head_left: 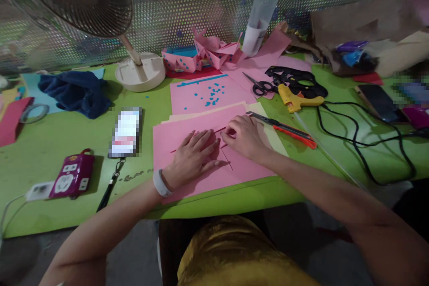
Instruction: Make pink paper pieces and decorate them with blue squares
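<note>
My left hand point(196, 156) lies flat on a pink sheet of paper point(201, 190), its fingers spread. Close to its fingertips, my right hand point(243, 136) is pinched at the sheet's surface; whatever is between thumb and finger is too small to make out. Thin dark lines, either strips or cuts, show on the pink paper around both hands. Pale yellow paper point(268, 129) sticks out from beneath the sheet. A utility knife point(284, 126) with an orange handle lies just right of my right hand, its tip over the papers.
Behind are a pink sheet with blue bits point(208, 94), folded pink paper shapes point(214, 51), scissors point(263, 88) and a bottle point(263, 18). A yellow glue gun point(296, 100) with a cord lies right. Left are a phone point(125, 132), purple power bank-like box point(72, 174) and fan point(140, 71).
</note>
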Tool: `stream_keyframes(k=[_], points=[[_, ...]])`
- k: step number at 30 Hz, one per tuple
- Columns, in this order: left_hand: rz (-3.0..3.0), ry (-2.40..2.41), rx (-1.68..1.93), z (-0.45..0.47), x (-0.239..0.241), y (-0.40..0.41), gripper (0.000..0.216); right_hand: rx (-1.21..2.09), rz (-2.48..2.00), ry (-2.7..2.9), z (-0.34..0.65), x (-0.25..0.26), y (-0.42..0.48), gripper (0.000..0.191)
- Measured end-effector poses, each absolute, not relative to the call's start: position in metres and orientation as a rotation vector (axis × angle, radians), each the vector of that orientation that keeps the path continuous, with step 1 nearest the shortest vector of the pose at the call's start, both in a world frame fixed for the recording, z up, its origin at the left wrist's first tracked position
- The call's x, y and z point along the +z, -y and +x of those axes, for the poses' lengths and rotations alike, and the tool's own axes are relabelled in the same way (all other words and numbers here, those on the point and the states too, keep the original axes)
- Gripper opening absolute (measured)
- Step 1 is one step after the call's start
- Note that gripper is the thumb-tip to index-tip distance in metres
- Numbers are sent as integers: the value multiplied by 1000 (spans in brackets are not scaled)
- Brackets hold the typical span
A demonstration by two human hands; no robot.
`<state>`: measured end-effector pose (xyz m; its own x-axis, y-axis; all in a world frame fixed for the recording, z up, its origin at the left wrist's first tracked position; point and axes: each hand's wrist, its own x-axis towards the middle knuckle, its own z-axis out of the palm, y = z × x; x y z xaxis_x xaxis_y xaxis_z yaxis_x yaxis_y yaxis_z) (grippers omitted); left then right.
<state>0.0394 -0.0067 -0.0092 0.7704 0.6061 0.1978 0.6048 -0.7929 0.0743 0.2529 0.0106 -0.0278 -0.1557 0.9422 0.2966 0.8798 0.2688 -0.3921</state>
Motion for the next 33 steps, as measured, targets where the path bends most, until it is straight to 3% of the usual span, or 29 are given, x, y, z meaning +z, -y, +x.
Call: stream_keyframes(k=[4,11,18,21,33], points=[[3004,-906,397,39,-10,2,56,58,-1583,2126,254,-24,-7,15],[2966,-895,523,39,-13,-2,65,50,-1347,2502,264,0,11,29],[3004,-869,509,41,-8,-1,57,79,-1205,2781,278,-15,25,72],[2962,-879,489,42,-7,-1,57,118,-1178,2773,285,-19,25,82],[3066,-770,391,37,-1,-2,66,158,-1116,2795,303,-23,25,82]])
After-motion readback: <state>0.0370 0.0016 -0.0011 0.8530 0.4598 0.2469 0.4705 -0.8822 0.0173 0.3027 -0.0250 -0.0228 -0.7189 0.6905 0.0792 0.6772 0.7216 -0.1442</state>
